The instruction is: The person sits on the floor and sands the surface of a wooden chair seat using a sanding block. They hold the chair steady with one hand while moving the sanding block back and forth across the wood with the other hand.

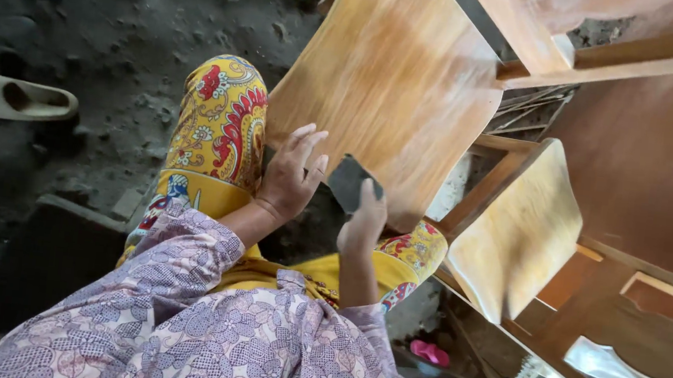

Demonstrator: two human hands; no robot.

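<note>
Looking down from the head view, we find a curved wooden seat panel (394,78) propped over the person's knees. Our left hand (289,177) lies flat and spread wide on the panel's lower edge. Our right hand (363,223), just right of it, is closed on a dark sheet of sandpaper (349,182) pressed to that same edge. A second seat panel (520,229) stands right of the first; a pale shoe (17,97) lies far left on the dirt floor (119,33).
</note>
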